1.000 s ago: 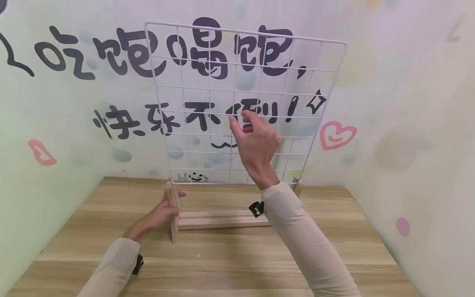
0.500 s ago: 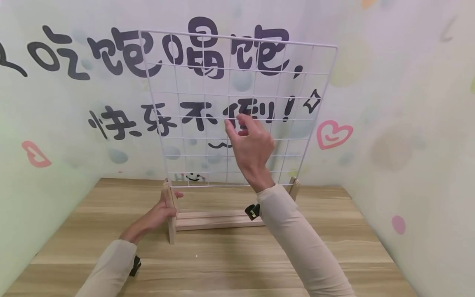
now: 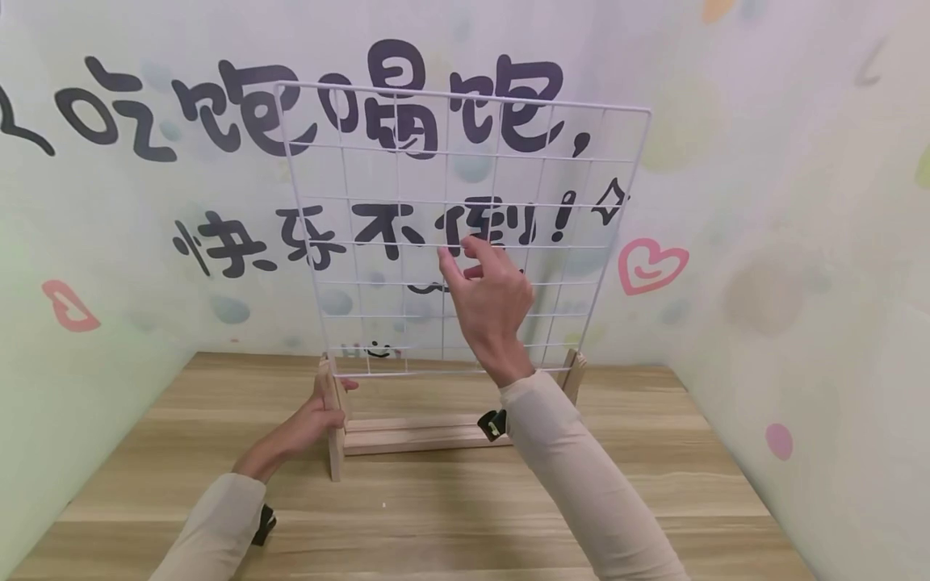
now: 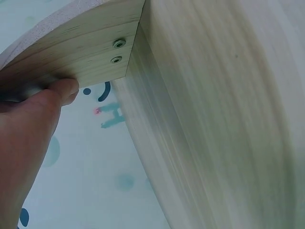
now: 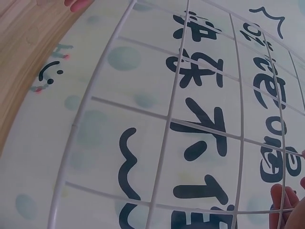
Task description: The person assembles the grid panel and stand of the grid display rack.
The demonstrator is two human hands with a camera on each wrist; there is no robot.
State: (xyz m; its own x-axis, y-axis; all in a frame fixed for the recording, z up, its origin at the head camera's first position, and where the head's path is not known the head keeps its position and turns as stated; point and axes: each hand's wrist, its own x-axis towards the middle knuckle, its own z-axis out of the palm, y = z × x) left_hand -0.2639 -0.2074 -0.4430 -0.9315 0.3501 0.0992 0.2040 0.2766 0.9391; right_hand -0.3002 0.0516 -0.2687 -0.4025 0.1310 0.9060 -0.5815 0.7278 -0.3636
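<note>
Sinking lower against the lettered wall (image 3: 726, 161) than a second ago, the white wire grid (image 3: 402, 244) is now leaning its lower corners near the tops of the wooden stand's left post (image 3: 335, 444) and right post (image 3: 574, 376). Thumb and forefinger together, the right hand (image 3: 492, 303) is pinching it mid-grid; the left hand (image 3: 308, 418) is gripping the left post. Below, crossbars (image 3: 414, 437) are spanning the stand, and the tabletop (image 3: 407, 524) is extending forward.

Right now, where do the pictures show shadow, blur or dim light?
Head view: soft shadow on the light-brown wood-grain table, and the white wire grid narrows towards its bottom; left wrist view: the wide pale wooden board looks soft, blurred; right wrist view: dim and greyish.
</note>
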